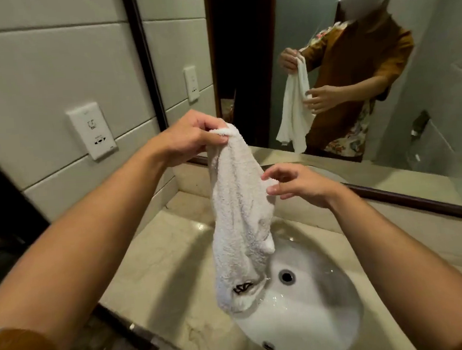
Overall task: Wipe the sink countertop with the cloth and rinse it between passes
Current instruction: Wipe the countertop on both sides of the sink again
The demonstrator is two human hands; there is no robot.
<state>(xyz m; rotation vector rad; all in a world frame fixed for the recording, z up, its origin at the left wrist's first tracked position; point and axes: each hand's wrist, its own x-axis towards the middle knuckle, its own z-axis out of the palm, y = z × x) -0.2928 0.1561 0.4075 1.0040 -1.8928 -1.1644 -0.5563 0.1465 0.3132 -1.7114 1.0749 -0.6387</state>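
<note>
Two hands hold a white cloth (238,215) up above the sink (311,301). The left hand (193,136) has its grip clamped on the cloth's top corner, so the cloth hangs down toward the wet basin. The right hand (297,186), lower and to the right, touches the cloth's right edge with loosely spread fingers. A beige marble table (159,263) surrounds the sink, with a mirror (353,54) on the far side.

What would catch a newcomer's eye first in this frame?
A white terry cloth hangs at centre above the white oval sink basin, pinched at its top by the left hand. The right hand touches its edge. The mirror behind reflects this.
</note>
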